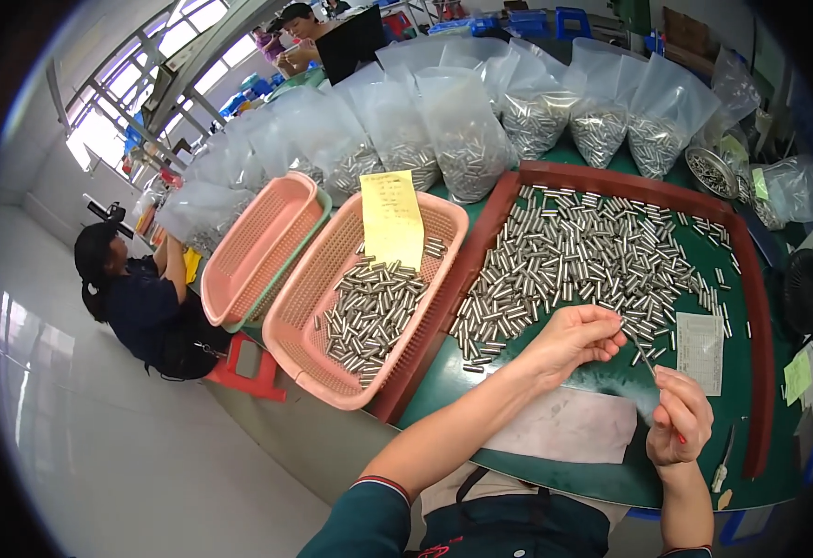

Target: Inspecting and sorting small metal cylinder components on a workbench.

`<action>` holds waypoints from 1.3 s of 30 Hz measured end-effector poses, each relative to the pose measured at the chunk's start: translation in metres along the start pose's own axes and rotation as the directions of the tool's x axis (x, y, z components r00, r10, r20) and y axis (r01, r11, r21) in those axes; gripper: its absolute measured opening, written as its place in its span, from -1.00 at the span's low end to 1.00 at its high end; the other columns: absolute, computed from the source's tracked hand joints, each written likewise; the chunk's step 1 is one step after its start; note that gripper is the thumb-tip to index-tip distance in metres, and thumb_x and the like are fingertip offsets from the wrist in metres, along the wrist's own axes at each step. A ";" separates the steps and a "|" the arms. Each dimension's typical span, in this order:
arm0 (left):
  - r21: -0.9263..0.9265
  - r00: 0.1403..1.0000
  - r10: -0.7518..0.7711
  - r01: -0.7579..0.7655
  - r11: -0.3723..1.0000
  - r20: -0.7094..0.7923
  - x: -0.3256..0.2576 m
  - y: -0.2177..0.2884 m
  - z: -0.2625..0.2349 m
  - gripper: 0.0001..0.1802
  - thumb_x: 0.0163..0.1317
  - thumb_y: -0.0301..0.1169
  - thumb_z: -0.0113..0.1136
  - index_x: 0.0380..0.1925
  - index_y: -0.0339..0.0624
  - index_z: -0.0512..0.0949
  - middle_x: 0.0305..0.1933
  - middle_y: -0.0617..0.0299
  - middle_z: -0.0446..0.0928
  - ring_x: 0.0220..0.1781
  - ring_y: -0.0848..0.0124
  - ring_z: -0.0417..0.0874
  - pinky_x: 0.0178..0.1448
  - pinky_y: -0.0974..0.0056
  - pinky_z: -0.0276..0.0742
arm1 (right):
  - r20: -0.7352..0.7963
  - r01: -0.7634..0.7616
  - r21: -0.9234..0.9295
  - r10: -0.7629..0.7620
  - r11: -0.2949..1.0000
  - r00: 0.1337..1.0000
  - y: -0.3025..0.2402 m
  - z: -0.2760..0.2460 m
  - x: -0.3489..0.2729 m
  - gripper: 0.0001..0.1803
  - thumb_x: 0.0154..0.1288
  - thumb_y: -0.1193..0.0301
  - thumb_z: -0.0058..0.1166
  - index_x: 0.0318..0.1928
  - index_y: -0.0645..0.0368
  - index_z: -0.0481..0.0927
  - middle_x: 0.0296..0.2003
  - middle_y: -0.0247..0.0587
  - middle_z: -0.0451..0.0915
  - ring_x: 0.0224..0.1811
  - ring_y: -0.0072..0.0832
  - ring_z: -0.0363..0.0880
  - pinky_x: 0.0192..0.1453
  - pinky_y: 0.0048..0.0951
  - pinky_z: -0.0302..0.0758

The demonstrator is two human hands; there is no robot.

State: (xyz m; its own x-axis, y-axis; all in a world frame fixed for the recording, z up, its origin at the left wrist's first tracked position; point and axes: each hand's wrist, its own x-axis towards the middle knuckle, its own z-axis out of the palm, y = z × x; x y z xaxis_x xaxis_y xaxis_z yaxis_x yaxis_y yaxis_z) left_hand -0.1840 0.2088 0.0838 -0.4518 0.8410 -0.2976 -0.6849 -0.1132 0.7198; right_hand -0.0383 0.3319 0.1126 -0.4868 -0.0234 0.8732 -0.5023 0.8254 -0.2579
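My left hand (575,348) is closed in a pinch at the near edge of a spread of short metal pins (574,251). What its fingertips hold is too small to make out. My right hand (680,418) grips a slim metal tool (646,357) with a red end showing by the palm. The tool's thin shank slants up to the left, its tip close to my left fingertips. Under my left forearm lies a pale cloth (564,428). A printed paper slip (699,353) rests on the green table (443,391), just beyond my right hand.
A dark red wooden frame (746,279) borders the pins. To its left, a pink basket (299,372) holds more pins and a yellow note (392,214). Plastic bags of pins (462,139) line the back. A white-handled tool (720,474) lies right. A seated person (137,298) works at left.
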 end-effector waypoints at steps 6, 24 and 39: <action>-0.115 1.000 -0.005 0.008 0.993 0.019 -0.001 -0.002 -0.003 -0.86 0.19 -0.39 0.10 -0.30 -0.21 0.49 -0.40 0.26 0.54 -0.44 0.59 0.53 -0.31 0.53 0.48 | -0.011 -0.004 0.017 0.004 1.000 1.000 -0.001 0.002 -0.001 -0.75 0.25 0.30 -0.03 -0.25 0.26 0.38 -0.38 -0.02 0.53 -0.41 -0.17 0.59 -0.42 -0.33 0.57; -0.061 0.999 0.028 -0.025 0.998 0.042 -0.005 0.003 0.000 -0.85 0.17 -0.35 0.13 -0.32 -0.17 0.48 -0.41 0.31 0.52 -0.43 0.61 0.51 -0.28 0.53 0.44 | 0.018 -0.108 0.058 0.107 0.992 0.994 0.000 0.005 0.000 -0.84 0.28 0.53 -0.15 -0.16 0.35 0.37 -0.36 0.07 0.53 -0.31 -0.11 0.58 -0.24 -0.28 0.57; -0.144 0.986 0.149 -0.137 0.980 0.076 0.001 -0.005 -0.004 -0.84 0.20 -0.38 0.09 -0.25 -0.16 0.42 -0.37 0.29 0.50 -0.40 0.59 0.49 -0.26 0.50 0.45 | 0.036 -0.140 -0.043 0.141 0.989 0.989 -0.005 0.002 0.001 -0.82 0.28 0.42 -0.09 -0.29 0.33 0.41 -0.40 0.06 0.55 -0.37 -0.13 0.59 -0.33 -0.32 0.57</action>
State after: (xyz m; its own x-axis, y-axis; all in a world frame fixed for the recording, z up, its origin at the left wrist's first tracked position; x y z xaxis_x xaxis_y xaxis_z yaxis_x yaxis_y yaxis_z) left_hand -0.1834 0.2082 0.0778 -0.5040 0.8525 -0.1386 -0.6916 -0.3023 0.6560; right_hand -0.0384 0.3269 0.1141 -0.5782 0.0733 0.8126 -0.3979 0.8442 -0.3593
